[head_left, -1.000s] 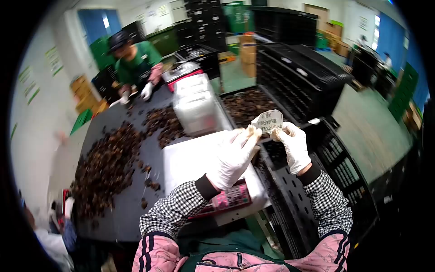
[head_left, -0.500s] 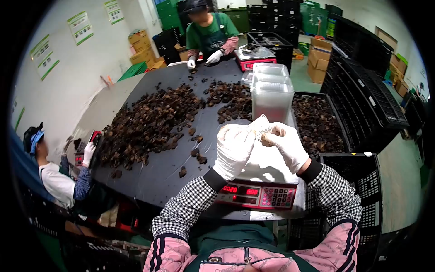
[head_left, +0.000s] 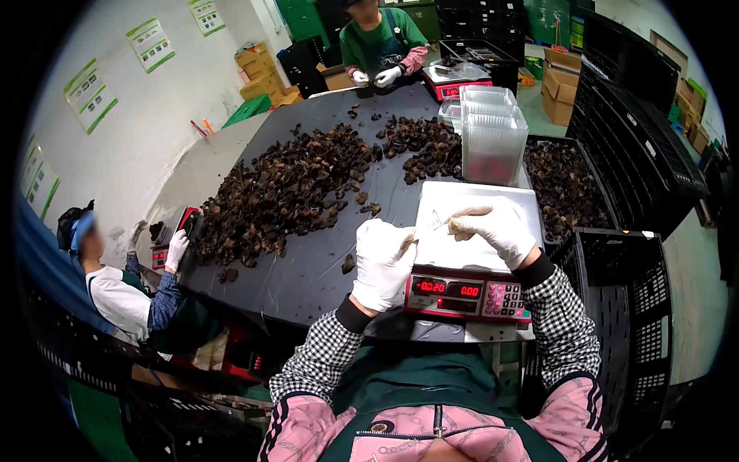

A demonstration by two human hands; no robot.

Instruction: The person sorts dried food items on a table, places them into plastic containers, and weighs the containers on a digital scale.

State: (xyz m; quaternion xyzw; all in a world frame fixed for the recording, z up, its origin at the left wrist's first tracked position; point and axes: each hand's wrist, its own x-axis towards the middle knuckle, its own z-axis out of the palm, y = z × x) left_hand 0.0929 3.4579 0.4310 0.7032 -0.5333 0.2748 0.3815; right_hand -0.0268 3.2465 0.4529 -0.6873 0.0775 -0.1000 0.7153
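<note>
Slip [head_left: 436,222]: thin, see-through, over the scale's pan [head_left: 443,199], just off the right fingertips or in them; its outline is faint. Right hand [head_left: 496,231] has thumb and forefinger pinched, apparently on the slip's edge. Left hand [head_left: 382,254] is curled, thumb against forefinger, near the slip; can't tell if anything is in that pinch. Hands are apart, both white-gloved.

Scale [head_left: 466,296] sits at the table's near edge, red digits lit: looks like -0.020 left, 0.00 right.

Containers: clear tubs [head_left: 495,142] stand nested in a tall stack just past the pan; red tint low on the front ones. Black tray [head_left: 603,185] right of the scale is spread with dark, curled pieces, same kind as the big pile [head_left: 285,192] on the table [head_left: 312,266]. Smaller pile [head_left: 423,146] lies just left of the tubs. Black crate [head_left: 650,339] at the wearer's right: slotted walls, dark floor visible. Crate stack [head_left: 639,127] rises behind the tray. Open-flapped carton [head_left: 560,100] on the floor beyond.

Second scale [head_left: 454,88], far side, carries clear plastic; a co-worker [head_left: 377,46] stands beside it, gloved hands at the table edge. Another co-worker [head_left: 119,296] sits left by a third scale [head_left: 159,259], dark pieces on it.
</note>
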